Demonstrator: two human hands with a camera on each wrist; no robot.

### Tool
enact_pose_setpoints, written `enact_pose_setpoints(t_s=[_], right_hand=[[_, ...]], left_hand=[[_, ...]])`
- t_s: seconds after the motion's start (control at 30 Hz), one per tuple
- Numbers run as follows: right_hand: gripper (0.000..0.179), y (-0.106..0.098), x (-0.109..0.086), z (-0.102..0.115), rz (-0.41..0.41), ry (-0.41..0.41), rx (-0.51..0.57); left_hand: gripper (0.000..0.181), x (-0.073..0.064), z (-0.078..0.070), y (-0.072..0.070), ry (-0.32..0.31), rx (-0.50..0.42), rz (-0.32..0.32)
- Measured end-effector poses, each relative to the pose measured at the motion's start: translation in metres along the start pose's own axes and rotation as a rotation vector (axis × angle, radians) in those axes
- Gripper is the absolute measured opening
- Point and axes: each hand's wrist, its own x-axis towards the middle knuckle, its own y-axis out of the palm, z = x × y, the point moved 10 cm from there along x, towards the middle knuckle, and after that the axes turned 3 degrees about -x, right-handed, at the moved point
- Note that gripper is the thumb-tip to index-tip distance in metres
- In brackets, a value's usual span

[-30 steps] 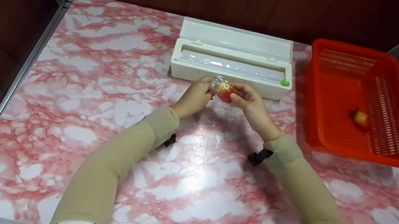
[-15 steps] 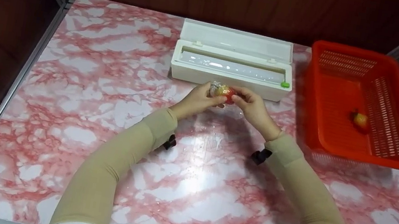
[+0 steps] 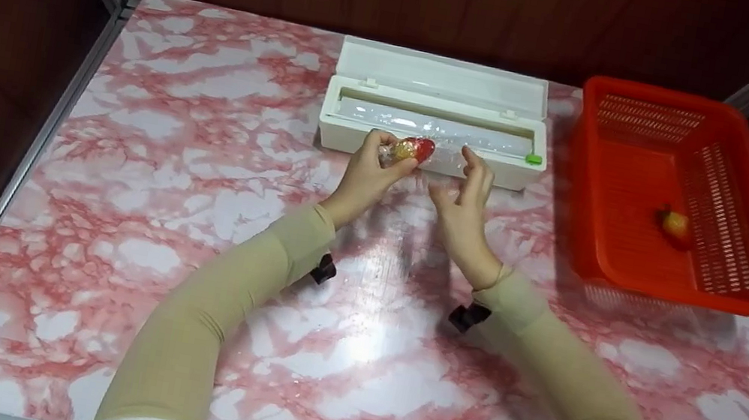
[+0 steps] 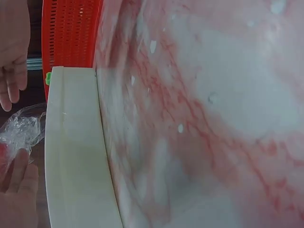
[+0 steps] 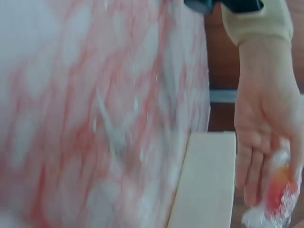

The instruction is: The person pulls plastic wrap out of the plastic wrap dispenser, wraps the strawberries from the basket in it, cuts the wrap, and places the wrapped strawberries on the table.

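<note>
My left hand [image 3: 366,177] holds a small red-and-yellow fruit [image 3: 417,149] wrapped in clear cling film, in front of the white film box. From the fruit's right end, loose cling film [image 3: 448,155] sticks out towards my right hand [image 3: 467,203]. That hand is apart from the fruit, its thumb and fingers spread. In the left wrist view, crinkled film [image 4: 21,130] shows between the two hands. The right wrist view shows the fruit [image 5: 278,192] in my left hand, glossy with wrap. The fruit's exact kind is unclear.
Just beyond the hands stands the white cling film box [image 3: 435,121], lid up, with a roll inside and a green slider [image 3: 534,159] at its right end. A red plastic basket [image 3: 587,238] at the right contains another red-and-yellow fruit [image 3: 677,226]. Panels enclose the marbled table [image 3: 146,255].
Both hands held the fruit earlier. My right hand has let go and its fingers have spread. My left hand has moved slightly up and left with the fruit, and film now trails rightward.
</note>
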Motion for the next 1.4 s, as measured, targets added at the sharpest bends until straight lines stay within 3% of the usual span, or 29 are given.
enact_pose_setpoints(t_s=[0.17, 0.37, 0.47, 0.63, 0.83, 0.97, 1.13, 1.23, 1.4], right_hand=[[0.079, 0.012, -0.006, 0.001, 0.055, 0.019, 0.023], [0.078, 0.011, -0.006, 0.006, 0.035, -0.016, 0.029], [0.074, 0.009, -0.004, 0.005, 0.028, 0.005, 0.060], [0.068, 0.011, -0.002, 0.002, 0.054, 0.077, 0.203], [0.066, 0.014, 0.000, 0.003, 0.072, 0.106, 0.420], [0.065, 0.013, 0.000, 0.004, 0.067, 0.096, 0.470], [0.058, 0.013, 0.000, 0.004, 0.068, 0.087, 0.502], [0.051, 0.015, 0.001, 0.002, 0.075, 0.098, 0.567], [0.036, 0.020, 0.000, -0.002, 0.077, 0.159, 0.683]], left_hand=[[0.041, -0.004, -0.007, 0.005, 0.033, -0.020, 0.019], [0.038, -0.007, -0.013, 0.012, 0.045, -0.081, 0.066], [0.038, -0.009, -0.015, 0.016, 0.046, -0.122, 0.104], [0.037, -0.011, -0.018, 0.023, 0.053, -0.155, 0.168], [0.033, -0.013, -0.018, 0.027, 0.064, -0.203, 0.208], [0.032, -0.012, -0.017, 0.027, 0.065, -0.232, 0.228], [0.034, -0.010, -0.020, 0.021, 0.113, -0.126, 0.198], [0.033, -0.012, -0.029, 0.018, 0.153, -0.104, 0.189], [0.023, -0.020, -0.041, 0.018, 0.158, -0.158, 0.223]])
